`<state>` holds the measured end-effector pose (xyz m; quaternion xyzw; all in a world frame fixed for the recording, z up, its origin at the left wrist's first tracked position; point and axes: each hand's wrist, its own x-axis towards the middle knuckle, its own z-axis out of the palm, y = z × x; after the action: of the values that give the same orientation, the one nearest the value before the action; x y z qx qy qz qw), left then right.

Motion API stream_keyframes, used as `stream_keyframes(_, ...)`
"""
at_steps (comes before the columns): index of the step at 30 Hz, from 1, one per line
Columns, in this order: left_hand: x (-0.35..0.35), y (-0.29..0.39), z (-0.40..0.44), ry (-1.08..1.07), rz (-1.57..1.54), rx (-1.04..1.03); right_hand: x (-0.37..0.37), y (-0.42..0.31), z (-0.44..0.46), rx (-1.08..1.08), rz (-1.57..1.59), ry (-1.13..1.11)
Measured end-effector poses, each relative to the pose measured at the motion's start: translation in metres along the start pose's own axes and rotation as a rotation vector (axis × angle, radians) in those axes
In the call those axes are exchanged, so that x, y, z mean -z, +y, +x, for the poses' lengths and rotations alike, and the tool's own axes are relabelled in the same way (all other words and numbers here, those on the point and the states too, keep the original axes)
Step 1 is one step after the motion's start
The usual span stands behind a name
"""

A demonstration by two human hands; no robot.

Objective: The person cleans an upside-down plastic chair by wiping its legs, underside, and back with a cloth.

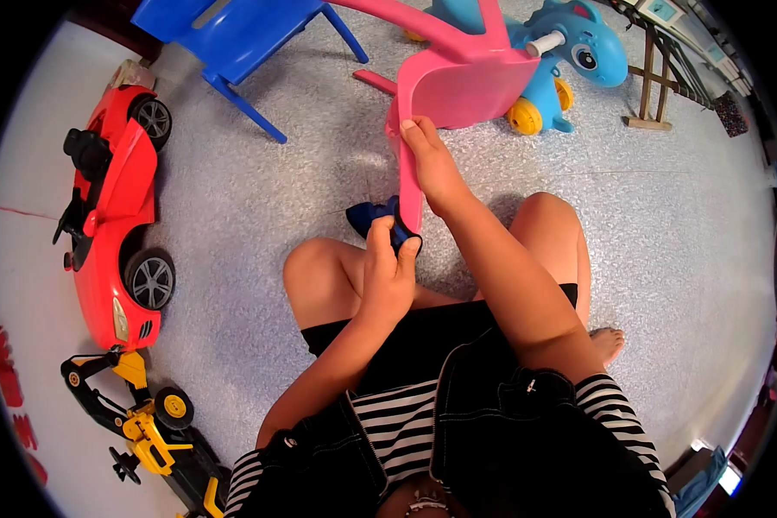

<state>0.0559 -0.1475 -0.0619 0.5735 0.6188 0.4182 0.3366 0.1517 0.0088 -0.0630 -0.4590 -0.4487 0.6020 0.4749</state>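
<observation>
A pink plastic chair [470, 86] lies tipped over on the floor, one leg pointing toward me. My right hand [432, 164] is closed around that leg near the seat. At the leg's lower end my left hand [390, 263] pinches a dark blue piece [395, 223] with a black edge, which sits around the tip of the leg. More dark blue material shows just left of the leg, partly hidden by my left hand. My crossed legs are right below both hands.
A blue chair [242, 43] stands at the upper left. Along the left are a red toy car [112, 216] and a yellow-black toy digger [151, 436]. A blue animal ride-on toy [548, 86] is behind the pink chair, with a wooden frame [652, 86] to its right.
</observation>
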Motion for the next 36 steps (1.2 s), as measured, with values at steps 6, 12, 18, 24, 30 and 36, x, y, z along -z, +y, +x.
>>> stream_keyframes(6,-0.02,-0.001,0.01,0.069,0.004,-0.091,0.006,-0.008,-0.005,0.01,-0.038,-0.022)
stream_keyframes(12,-0.01,0.023,0.031,0.168,-0.103,-0.004,-0.001,0.002,-0.001,-0.003,0.011,-0.02)
stream_keyframes(18,-0.005,0.019,0.08,0.001,-0.079,0.206,0.004,0.014,0.001,-0.059,0.2,-0.088)
stream_keyframes(24,-0.007,0.045,0.144,-0.021,-0.066,0.428,0.007,0.028,0.001,-0.252,0.421,-0.07)
stream_keyframes(30,0.001,0.045,0.13,-0.027,-0.248,0.419,0.002,0.042,0.01,-0.157,0.277,-0.041)
stream_keyframes(36,0.004,0.031,0.093,-0.158,-0.121,0.341,0.006,0.036,0.004,0.005,0.093,-0.069)
